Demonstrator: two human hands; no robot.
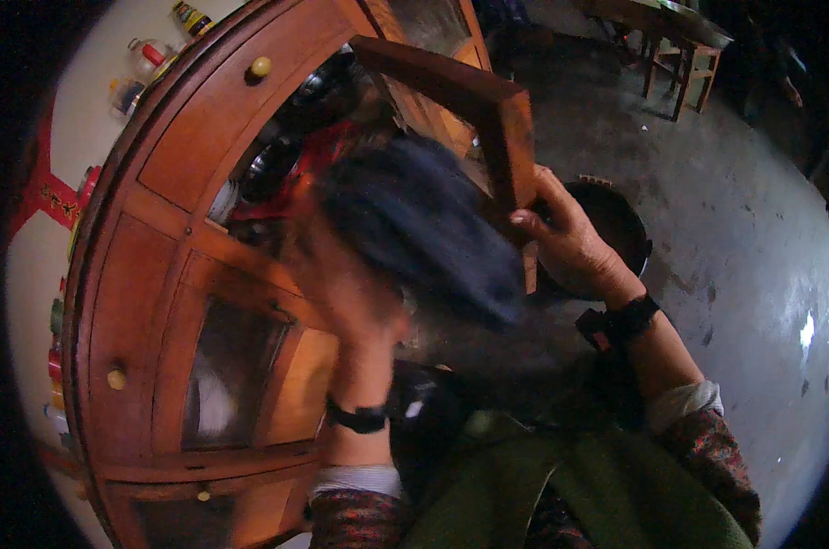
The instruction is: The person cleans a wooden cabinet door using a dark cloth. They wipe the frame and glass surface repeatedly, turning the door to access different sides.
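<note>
My left hand (345, 285), blurred by motion, is at the opening of a wooden cabinet (136, 302). It holds a dark blue cloth (424, 219), which hangs across the middle of the view; the fingers are partly blurred. My right hand (572, 237) grips the edge of an open wooden cabinet door (507, 123), thumb on the near side. Inside the open compartment are dark shiny pots or bowls (270, 168) and something red (321, 147). The cloth hides part of the compartment and of the door.
Jars and bottles (191, 19) stand on the cabinet top. Another glazed door (232, 370) is below the opening in view. A round dark pan or basin (603, 233) lies beyond my right hand, on or near the floor (744, 274). A wooden stool (685, 75) stands at the upper right.
</note>
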